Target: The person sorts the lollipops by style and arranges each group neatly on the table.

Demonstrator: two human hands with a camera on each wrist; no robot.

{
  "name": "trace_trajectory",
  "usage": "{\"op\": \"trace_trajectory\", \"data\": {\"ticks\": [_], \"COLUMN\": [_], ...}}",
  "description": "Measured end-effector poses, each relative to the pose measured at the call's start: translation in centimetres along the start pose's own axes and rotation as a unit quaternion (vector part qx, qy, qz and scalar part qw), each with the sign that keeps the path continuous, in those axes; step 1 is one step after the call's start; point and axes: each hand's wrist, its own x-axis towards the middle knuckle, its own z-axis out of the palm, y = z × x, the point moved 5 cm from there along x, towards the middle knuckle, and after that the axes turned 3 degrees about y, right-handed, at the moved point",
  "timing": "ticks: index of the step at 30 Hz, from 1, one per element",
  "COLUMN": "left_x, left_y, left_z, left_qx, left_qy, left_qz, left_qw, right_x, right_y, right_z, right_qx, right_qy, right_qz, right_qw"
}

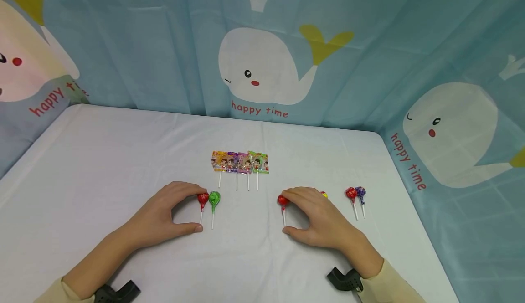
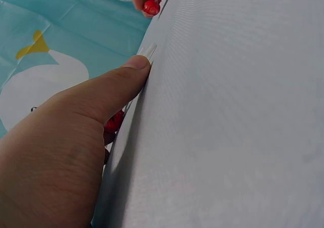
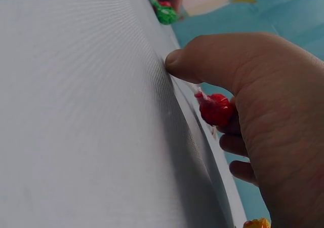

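Clock directions refer to the head view, with 12 o'clock at the table's far edge. The curtain (image 1: pixel 180 79) is printed with "happy time" in red below white whales at 12 and 2 o'clock; the same print at 10 o'clock is partly lost in a fold. Four wrapped lollipops (image 1: pixel 245 162) carry cartoon figures on orange, purple, pink and green wrappers; any lettering there is too small to read reliably.

The work surface is a table (image 1: pixel 123 157) under a white cloth. The light-blue curtain encloses its far side and both flanks.

The hands are well apart. The left hand (image 1: pixel 168 214) is curved round the left red lollipop (image 1: pixel 203 198), fingers at the candy, thumb at the stick end. A green lollipop (image 1: pixel 214 198) lies just beside it at 3 o'clock. The right hand (image 1: pixel 321 218) is curved likewise round the right red lollipop (image 1: pixel 283 200); its fingers touch the candy. A yellow candy (image 1: pixel 324 194), mostly hidden, lies behind this hand. A red-and-purple pair (image 1: pixel 355 193) lies at 2 o'clock from the right hand. The wrapped lollipops lie between the hands, towards 12 o'clock.
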Motion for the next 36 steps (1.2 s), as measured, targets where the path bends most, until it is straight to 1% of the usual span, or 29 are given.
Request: {"op": "trace_trajectory", "data": {"ticks": [6,14,18,25,29,36], "left_x": [0.0,0.0,0.0,0.0,0.0,0.1], "left_y": [0.1,0.2,0.1,0.0,0.1,0.0], "left_z": [0.0,0.0,0.0,0.0,-0.1,0.0], "left_qx": [0.002,0.004,0.002,0.003,0.001,0.003], "left_qy": [0.002,0.001,0.001,0.004,0.007,0.001], "left_qz": [0.004,-0.003,-0.001,0.005,0.01,0.002], "left_qw": [1.0,1.0,1.0,1.0,0.9999,1.0], "right_x": [0.3,1.0,1.3,2.0,2.6,3.2], "right_y": [-0.1,-0.6,-0.7,-1.0,-1.2,-1.6], "right_z": [0.1,0.0,0.0,0.1,0.2,0.0], "right_qx": [0.005,0.009,0.009,0.017,0.023,0.027], "right_qy": [0.006,0.024,0.031,0.058,0.063,0.075], "right_qz": [-0.002,-0.023,-0.025,-0.034,-0.035,-0.039], "right_qw": [1.0,0.999,0.999,0.998,0.997,0.996]}}
